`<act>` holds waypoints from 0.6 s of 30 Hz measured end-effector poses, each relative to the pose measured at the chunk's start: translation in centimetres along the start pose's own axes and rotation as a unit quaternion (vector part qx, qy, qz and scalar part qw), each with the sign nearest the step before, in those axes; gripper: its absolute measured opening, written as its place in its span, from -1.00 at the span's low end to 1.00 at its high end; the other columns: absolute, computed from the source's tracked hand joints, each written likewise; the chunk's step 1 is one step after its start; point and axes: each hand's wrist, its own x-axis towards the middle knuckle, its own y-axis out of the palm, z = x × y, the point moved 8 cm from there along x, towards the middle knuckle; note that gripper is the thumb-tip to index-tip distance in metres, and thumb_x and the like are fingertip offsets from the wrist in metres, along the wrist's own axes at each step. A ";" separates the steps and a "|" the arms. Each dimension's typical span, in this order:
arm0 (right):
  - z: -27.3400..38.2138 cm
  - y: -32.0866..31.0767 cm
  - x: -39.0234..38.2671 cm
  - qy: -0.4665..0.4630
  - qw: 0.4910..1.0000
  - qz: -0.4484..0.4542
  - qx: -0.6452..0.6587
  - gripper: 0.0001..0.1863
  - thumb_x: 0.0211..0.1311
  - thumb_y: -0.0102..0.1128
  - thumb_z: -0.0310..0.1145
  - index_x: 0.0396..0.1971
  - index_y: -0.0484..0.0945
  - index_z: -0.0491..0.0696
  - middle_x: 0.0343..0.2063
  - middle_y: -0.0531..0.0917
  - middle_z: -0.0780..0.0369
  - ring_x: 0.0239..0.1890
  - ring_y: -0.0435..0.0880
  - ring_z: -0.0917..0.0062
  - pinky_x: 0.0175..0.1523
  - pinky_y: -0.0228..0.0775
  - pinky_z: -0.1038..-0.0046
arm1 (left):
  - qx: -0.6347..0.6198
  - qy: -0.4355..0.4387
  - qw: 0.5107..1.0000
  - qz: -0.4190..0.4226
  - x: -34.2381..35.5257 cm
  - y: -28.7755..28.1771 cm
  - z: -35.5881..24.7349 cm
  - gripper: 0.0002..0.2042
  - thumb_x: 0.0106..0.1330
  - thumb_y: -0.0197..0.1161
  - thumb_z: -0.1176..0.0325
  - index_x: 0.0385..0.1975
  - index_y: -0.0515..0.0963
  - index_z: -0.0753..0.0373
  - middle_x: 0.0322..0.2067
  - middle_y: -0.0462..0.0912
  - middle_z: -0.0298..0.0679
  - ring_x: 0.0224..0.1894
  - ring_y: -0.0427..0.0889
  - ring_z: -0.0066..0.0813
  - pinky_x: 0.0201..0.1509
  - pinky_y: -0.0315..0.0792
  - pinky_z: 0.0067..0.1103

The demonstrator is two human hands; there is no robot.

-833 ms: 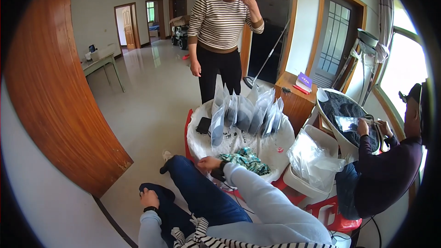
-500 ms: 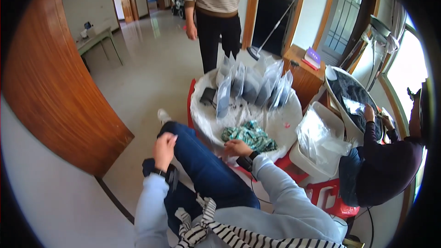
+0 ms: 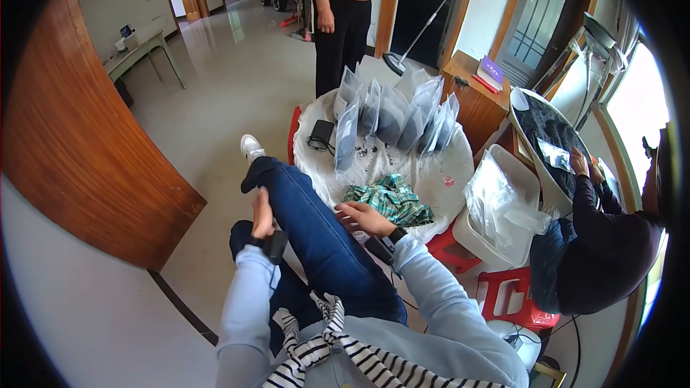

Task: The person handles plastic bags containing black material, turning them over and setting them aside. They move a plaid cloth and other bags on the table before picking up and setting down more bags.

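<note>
My left hand (image 3: 263,214) is beside the shin of my raised leg in blue jeans (image 3: 305,208), its fingers stretched out and nothing in them. Over the near edge of the round table, my right hand (image 3: 364,218) is open and empty, its fingers pointing left. Just beyond it lies a crumpled green checked cloth (image 3: 394,200). Several clear plastic bags with dark contents (image 3: 392,123) stand upright across the far half of the white-covered table (image 3: 309,169). A small black box with a cable (image 3: 320,134) sits left of the bags.
A white bin of clear plastic bags (image 3: 501,205) stands right of the table, near a red stool (image 3: 514,298). A co-worker in dark clothes (image 3: 604,262) handles a bag at another round table (image 3: 528,136). Another person (image 3: 345,36) stands beyond. A wooden door (image 3: 93,136) is at left.
My left hand has lowered beside my leg and its fingers have straightened. My right hand has shifted slightly left and opened out. My leg has stretched out, showing more of the white shoe.
</note>
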 end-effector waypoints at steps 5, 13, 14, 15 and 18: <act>5.7 4.4 -0.2 -0.111 0.991 0.026 -0.067 -0.37 0.31 -0.07 0.08 0.19 0.30 -0.11 0.00 0.50 0.18 0.02 0.44 0.55 0.08 0.28 0.54 | -0.336 -0.202 0.913 0.110 -3.5 2.8 4.8 -0.22 0.25 -0.02 -0.18 0.30 -0.01 0.26 0.22 0.22 -0.02 0.29 0.17 -0.16 0.29 0.11 -0.23; 8.4 6.7 -2.8 -0.014 0.988 0.129 -0.078 -0.27 0.26 -0.08 0.18 0.22 0.26 -0.11 0.04 0.47 0.22 0.07 0.39 0.53 0.13 0.22 0.52 | -0.416 -0.065 0.899 0.119 -0.6 1.2 -0.4 -0.17 0.16 0.04 -0.24 0.32 -0.08 0.06 0.28 0.10 -0.05 0.32 0.10 -0.16 0.30 0.04 -0.19; 8.6 6.7 -2.6 -0.018 0.989 0.122 -0.079 -0.27 0.26 -0.08 0.18 0.22 0.26 -0.11 0.04 0.47 0.22 0.07 0.39 0.53 0.13 0.22 0.52 | -0.416 -0.050 0.901 0.111 -0.3 -0.4 -1.3 -0.17 0.14 0.05 -0.25 0.33 -0.09 0.04 0.28 0.09 -0.06 0.32 0.10 -0.16 0.31 0.03 -0.18; 8.4 7.0 -2.3 -0.005 0.990 0.128 -0.066 -0.31 0.29 -0.09 0.15 0.22 0.28 -0.07 0.03 0.47 0.22 0.01 0.40 0.61 0.08 0.26 0.56 | -0.415 -0.035 0.904 0.099 -0.1 -2.1 -2.1 -0.16 0.13 0.06 -0.25 0.33 -0.10 0.01 0.29 0.07 -0.06 0.33 0.09 -0.16 0.31 0.02 -0.18; 7.7 8.9 -0.4 -0.006 0.984 0.163 -0.076 -0.33 0.29 -0.10 0.15 0.22 0.29 -0.04 0.04 0.46 0.21 0.02 0.40 0.63 0.11 0.25 0.57 | -0.419 -0.014 0.907 0.033 -1.3 -8.9 -2.1 -0.14 0.10 0.08 -0.27 0.34 -0.12 -0.06 0.31 0.03 -0.07 0.34 0.06 -0.15 0.31 0.00 -0.16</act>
